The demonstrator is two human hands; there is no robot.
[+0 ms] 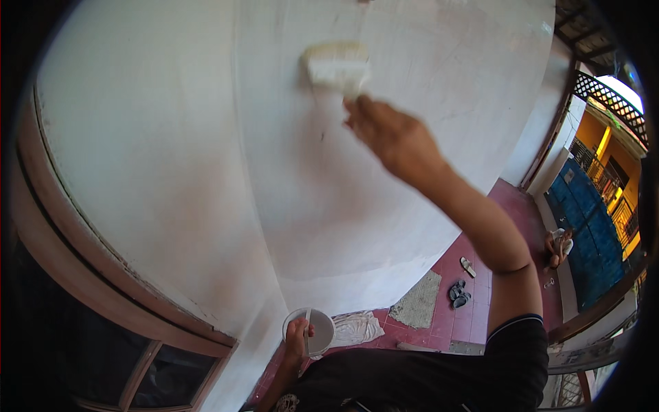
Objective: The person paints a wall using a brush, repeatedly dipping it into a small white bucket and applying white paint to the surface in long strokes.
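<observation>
My right hand [386, 129] is raised and closed around the handle of a wide paintbrush [337, 67]. The brush's pale bristles point up and lie against the whitish wall [412, 67], which has patchy, streaked paint. Low down, my left hand [297, 337] holds a white bucket [325, 335] by a pale strip across its mouth. Whether that strip is the bucket's handle or a stick, I cannot tell. Inside, the bucket looks pale grey-white. A vertical inner corner of the wall runs to the left of the brush.
A wooden window frame [154, 360] with dark glass borders the wall at lower left. On the red tiled floor [437, 329] are a crumpled white cloth [360, 328], a grey mat [417, 301], dark sandals [458, 294] and a pale slipper [467, 267]. A person [558, 249] sits at far right.
</observation>
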